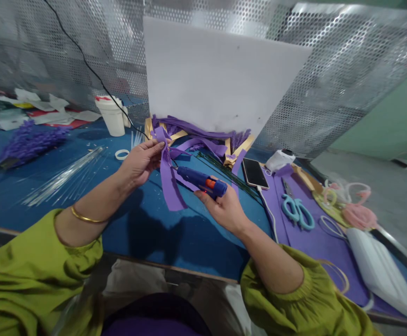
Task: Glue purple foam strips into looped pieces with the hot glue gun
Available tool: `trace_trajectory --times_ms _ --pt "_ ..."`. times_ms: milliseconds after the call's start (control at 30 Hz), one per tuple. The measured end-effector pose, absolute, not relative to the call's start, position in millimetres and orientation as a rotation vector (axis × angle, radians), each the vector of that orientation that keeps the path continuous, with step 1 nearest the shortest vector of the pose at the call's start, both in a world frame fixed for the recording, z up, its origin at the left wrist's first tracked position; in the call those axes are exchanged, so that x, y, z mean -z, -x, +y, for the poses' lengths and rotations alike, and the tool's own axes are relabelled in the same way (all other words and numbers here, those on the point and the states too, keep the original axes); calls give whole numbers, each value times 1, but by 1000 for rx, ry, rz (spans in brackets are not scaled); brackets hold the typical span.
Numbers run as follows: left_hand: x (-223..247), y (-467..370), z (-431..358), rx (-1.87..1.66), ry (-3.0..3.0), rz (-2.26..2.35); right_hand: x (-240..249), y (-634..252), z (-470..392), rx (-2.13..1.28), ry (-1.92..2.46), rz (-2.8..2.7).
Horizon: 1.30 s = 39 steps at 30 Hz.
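Note:
My left hand (143, 162) pinches a purple ribbon strip (170, 186) near its upper end, and the strip's wide tail hangs down over the blue table. My right hand (224, 205) is wrapped round a blue glue gun (199, 179) with an orange part. The gun's nozzle points left and is at the ribbon, just right of my left fingers; whether it touches cannot be made out. Behind the hands, purple flowers (240, 139) with yellow paper and more purple ribbon (203, 142) lie at the foot of a white board (217, 79).
On the left are purple flower stems (31, 140), clear strips (66, 177), a tape ring (122, 154) and a white cup (112, 114). To the right lie green stems (224, 170), a phone (255, 173) with its cable, teal scissors (297, 210) and a white box (385, 270).

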<state>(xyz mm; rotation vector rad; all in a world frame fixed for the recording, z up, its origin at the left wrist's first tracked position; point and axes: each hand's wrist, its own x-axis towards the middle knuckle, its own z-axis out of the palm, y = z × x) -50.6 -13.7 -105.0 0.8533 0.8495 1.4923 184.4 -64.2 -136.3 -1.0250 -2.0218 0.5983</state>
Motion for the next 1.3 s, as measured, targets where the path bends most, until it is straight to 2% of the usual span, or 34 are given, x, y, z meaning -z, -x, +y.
trace_trajectory --times_ms 800,1300 --pt "108 57 -6 -1559 -855 814 127 -183 -70 -689 1035 -2072" --pt "96 56 -9 -1629 -785 764 127 -182 -69 -541 1031 -2116"
